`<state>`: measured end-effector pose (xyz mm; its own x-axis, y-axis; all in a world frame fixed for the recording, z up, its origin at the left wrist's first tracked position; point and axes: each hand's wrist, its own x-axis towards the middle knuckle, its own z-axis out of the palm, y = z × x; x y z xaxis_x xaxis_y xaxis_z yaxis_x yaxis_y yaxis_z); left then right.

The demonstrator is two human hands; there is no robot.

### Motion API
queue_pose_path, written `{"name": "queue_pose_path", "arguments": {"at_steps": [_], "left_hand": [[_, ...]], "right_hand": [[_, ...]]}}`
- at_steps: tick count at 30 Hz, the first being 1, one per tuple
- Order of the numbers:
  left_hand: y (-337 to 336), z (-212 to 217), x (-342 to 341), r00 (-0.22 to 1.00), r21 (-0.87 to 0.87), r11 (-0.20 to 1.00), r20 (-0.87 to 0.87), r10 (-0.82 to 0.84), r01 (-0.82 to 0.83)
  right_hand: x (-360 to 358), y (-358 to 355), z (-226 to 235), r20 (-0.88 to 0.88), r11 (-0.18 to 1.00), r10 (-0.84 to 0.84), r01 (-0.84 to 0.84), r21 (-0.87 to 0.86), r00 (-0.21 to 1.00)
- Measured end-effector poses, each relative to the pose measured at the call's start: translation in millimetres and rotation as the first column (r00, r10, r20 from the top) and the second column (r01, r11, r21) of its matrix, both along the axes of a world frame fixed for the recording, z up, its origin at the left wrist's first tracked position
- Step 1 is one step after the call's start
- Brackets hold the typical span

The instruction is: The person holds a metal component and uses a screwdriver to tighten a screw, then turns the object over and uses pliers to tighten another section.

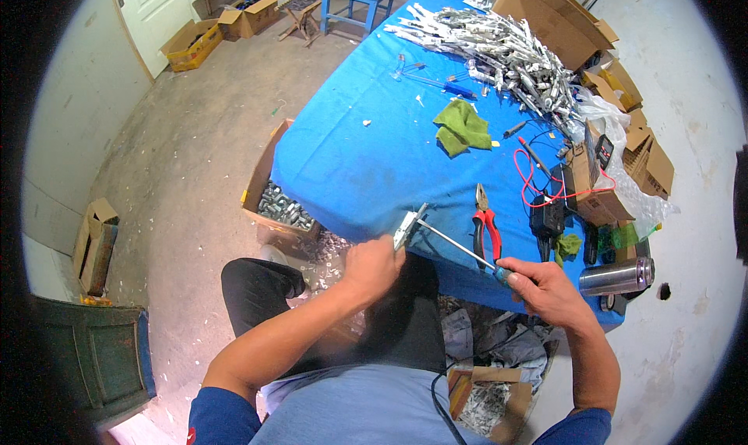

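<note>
My left hand (372, 267) is closed around a small white-and-metal part (405, 228) at the near edge of the blue-covered table. In my right hand (545, 291) is a screwdriver (458, 246) with a blue handle. Its long shaft points left, and the tip meets the part or lies right against it; I cannot tell whether it is wedged in. Just beyond the shaft, pliers (486, 228) with red and black handles rest on the blue cloth (366, 172), jaws pointing away from me.
A heap of white-and-metal parts (506, 55) covers the table's far end. Nearer lie a green rag (461, 127), test leads (534, 157) and a steel flask (617, 277) at the right edge. A carton of metal pieces (284, 207) stands on the floor left of the table.
</note>
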<state>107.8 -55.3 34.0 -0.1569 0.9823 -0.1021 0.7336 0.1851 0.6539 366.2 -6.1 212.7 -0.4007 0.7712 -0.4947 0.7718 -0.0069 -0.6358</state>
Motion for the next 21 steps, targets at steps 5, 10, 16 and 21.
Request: {"name": "queue_pose_path", "arguments": {"at_steps": [5,10,16,21], "left_hand": [[1,0,1,1.0,-0.005,1.0,-0.018,0.008,-0.008],[2,-3,1,1.0,0.031,0.999,-0.009,0.023,-0.022],[2,-4,2,0.999,0.034,0.999,-0.03,0.024,-0.023],[0,-3,4,0.999,0.061,0.997,-0.025,0.041,-0.039]], "right_hand": [[-4,0,-7,-0.055,1.0,0.006,-0.007,-0.009,0.998],[-3,2,-15,-0.05,1.0,0.03,-0.03,-0.003,0.998],[-3,5,-15,0.111,0.867,0.289,-0.309,0.39,0.951],[-32,6,11,0.322,0.736,0.392,-0.504,0.452,0.862]]}}
